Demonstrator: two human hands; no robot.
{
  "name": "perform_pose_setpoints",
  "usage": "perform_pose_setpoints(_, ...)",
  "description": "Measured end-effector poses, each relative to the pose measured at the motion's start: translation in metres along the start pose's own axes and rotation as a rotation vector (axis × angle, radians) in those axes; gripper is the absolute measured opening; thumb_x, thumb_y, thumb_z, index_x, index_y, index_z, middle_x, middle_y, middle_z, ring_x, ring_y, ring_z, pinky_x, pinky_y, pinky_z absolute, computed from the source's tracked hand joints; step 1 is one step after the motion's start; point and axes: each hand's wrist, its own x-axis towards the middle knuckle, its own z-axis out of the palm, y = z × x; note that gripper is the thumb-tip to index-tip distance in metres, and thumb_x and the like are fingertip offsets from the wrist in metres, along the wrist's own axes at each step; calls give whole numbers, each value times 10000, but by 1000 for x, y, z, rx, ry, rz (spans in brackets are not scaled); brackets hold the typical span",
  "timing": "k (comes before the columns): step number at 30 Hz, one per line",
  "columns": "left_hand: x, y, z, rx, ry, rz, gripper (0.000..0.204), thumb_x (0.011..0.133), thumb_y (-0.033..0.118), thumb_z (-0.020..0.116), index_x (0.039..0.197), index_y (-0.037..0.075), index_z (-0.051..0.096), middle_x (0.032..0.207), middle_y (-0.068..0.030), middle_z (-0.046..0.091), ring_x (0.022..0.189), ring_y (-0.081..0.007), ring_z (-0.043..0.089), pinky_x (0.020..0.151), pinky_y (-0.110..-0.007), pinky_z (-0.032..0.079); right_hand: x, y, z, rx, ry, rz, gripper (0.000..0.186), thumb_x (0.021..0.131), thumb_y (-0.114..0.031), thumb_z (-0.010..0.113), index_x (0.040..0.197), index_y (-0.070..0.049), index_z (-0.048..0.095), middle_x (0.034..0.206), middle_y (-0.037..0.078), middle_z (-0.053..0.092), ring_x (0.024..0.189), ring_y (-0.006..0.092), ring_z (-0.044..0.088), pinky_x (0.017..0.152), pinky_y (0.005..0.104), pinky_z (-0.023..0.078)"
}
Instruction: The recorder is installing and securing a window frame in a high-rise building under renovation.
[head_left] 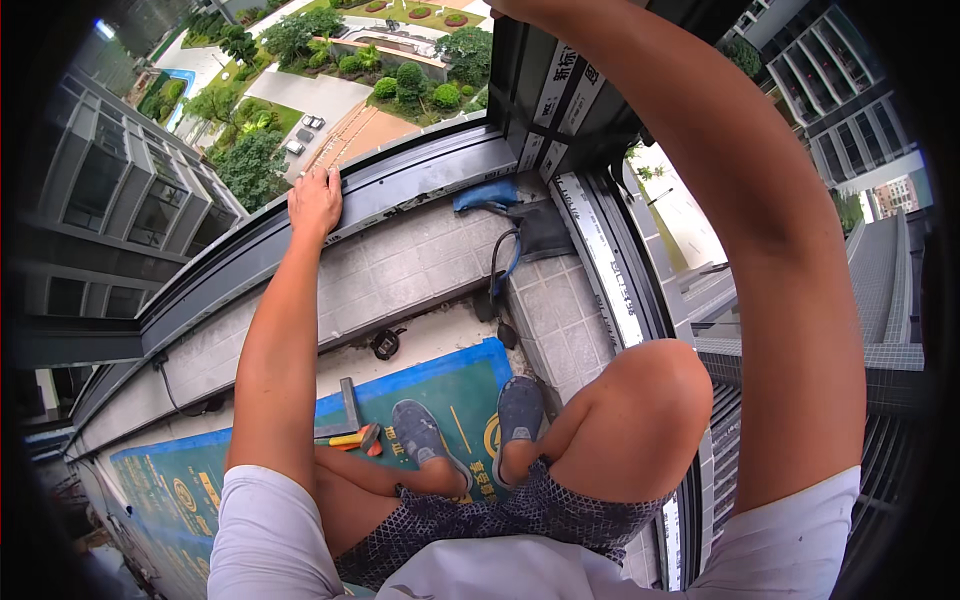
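Note:
My left hand (316,203) is curled over the grey metal bottom rail (420,175) of a window frame, its fingers bent at the outer edge. My right arm reaches up across the view beside the dark upright corner post (545,95), which carries printed film strips. Only a sliver of my right hand (510,7) shows at the top edge; its fingers are cut off, so its grip is hidden. Below the rail runs a tiled ledge (400,260). In the corner on it lie a black pouch (542,230) and a blue item (485,195).
A black round tape measure (387,343) lies near the ledge. A metal square (350,405) and a yellow-and-orange handled tool (358,438) lie by my feet on a green mat (465,375) with blue edging. A dark cable (495,265) hangs from the ledge. Outside is a steep drop.

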Motion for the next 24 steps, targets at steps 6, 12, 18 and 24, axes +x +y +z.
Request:
perform_pose_setpoints(6, -6, 9, 5, 26, -6, -24, 563, 1084, 563, 483, 1087, 48, 711, 1090, -190, 706, 1093, -381, 636, 987, -509, 464, -4, -6, 1, -51, 9, -122, 291, 982, -278, 632, 1170, -174, 828, 1261, -13, 768, 1258, 188, 637, 1072, 421, 393)
perform_pose_setpoints(12, -6, 9, 11, 0, -49, -29, 566, 1083, 567, 485, 1088, 48, 710, 1071, -188, 714, 1101, -383, 638, 990, -507, 467, -21, -11, -9, -97, -83, -185, 314, 992, -303, 624, 1194, -164, 820, 1336, 9, 739, 1325, 177, 591, 1085, 436, 371)
perform_pose_setpoints(18, 3, -2, 10, 12, -38, 6, 526, 1097, 540, 466, 1140, 77, 711, 1112, -229, 715, 1121, -420, 655, 971, -542, 487, -5, -13, 17, -54, 60, -111, 287, 970, -339, 632, 1078, -187, 851, 1205, -4, 794, 1205, 184, 665, 1118, 410, 371)
perform_pose_setpoints(24, -4, 4, 13, -28, 26, 103, 419, 1116, 439, 464, 1038, 60, 627, 1038, -201, 690, 1048, -425, 645, 874, -601, 469, -22, 0, 39, 7, 260, -107, 267, 918, -366, 680, 946, -158, 845, 977, 5, 794, 993, 225, 693, 974, 400, 423)
